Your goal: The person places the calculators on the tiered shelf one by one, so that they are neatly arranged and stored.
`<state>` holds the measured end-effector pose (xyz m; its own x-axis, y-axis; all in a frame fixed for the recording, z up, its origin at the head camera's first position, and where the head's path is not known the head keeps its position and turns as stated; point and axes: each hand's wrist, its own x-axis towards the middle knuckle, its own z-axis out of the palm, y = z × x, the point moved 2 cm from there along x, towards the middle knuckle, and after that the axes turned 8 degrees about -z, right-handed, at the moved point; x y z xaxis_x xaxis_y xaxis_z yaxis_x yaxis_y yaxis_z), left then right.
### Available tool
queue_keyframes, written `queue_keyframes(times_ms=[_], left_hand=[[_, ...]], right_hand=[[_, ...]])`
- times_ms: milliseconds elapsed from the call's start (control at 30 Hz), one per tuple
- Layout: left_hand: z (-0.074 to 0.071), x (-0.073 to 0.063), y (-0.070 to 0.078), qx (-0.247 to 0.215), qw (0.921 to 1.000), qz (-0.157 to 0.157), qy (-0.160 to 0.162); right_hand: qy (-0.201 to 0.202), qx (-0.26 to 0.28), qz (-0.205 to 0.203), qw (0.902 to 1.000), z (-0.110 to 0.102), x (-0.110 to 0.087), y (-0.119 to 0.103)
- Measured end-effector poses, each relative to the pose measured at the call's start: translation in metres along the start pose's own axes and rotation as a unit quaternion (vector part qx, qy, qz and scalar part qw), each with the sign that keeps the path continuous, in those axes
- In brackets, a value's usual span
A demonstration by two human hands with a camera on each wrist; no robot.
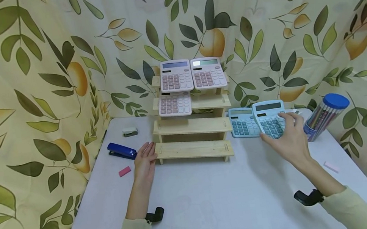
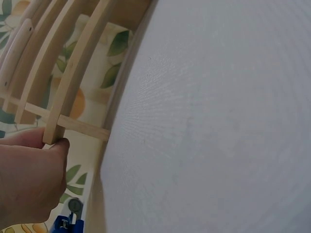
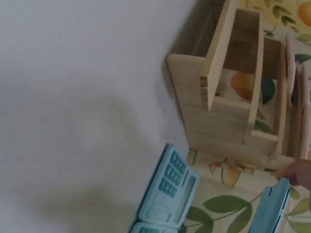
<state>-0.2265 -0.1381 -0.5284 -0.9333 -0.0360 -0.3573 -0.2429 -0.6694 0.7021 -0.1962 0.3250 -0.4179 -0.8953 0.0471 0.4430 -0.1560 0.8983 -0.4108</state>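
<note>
My right hand (image 1: 291, 137) holds a light-blue calculator (image 1: 271, 122) by its edges, tilted up above the table at the right of a stepped wooden rack (image 1: 191, 125). A second blue calculator (image 1: 242, 122) lies beside it; the right wrist view shows a blue calculator (image 3: 170, 187) on the table, with part of another (image 3: 150, 228) below it. My left hand (image 1: 145, 163) pinches the left end of the rack's lowest shelf; its thumb and fingers show in the left wrist view. Three pink-and-white calculators (image 1: 175, 76) stand on the rack's upper tiers.
Left of the rack lie a blue stapler (image 1: 122, 151), a small white stapler-like item (image 1: 130, 131) and a pink eraser (image 1: 124, 171). A blue-lidded tube of pens (image 1: 326, 116) stands near my right hand. A pale pink stick (image 1: 331, 167) lies at the right edge.
</note>
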Motion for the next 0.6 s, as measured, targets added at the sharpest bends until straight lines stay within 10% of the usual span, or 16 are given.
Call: queue_keyframes(times_ms=[600], left_hand=[[0.002, -0.001, 0.0, -0.001, 1.0, -0.002, 0.005]], right_hand=[[0.0, 0.049, -0.072, 0.9962, 0.006, 0.031, -0.074]])
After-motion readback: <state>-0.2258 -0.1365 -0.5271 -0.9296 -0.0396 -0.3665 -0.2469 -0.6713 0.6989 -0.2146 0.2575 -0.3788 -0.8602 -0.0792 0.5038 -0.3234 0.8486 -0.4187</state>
